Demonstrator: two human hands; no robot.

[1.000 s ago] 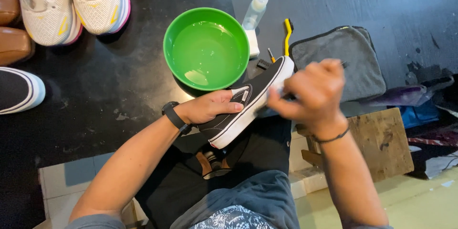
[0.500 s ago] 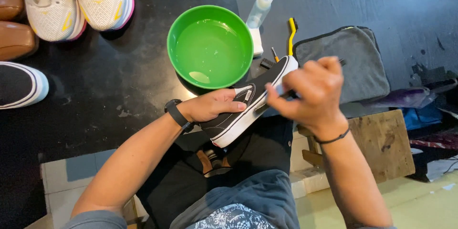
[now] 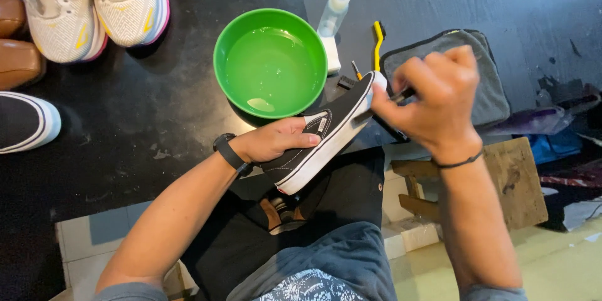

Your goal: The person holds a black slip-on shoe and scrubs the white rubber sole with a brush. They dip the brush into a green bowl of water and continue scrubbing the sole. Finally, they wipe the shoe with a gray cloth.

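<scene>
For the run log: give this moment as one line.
left hand: holds black shoe | right hand: grips thin tool at shoe's toe | green bowl: liquid, beyond shoe | yellow brush: on floor

You have one package in view, a small clear plastic bottle (image 3: 333, 10) with a pale cap, lying tilted on the dark floor near its far edge, just beside the green bowl's (image 3: 221, 56) right rim; no signs or screens.
</scene>
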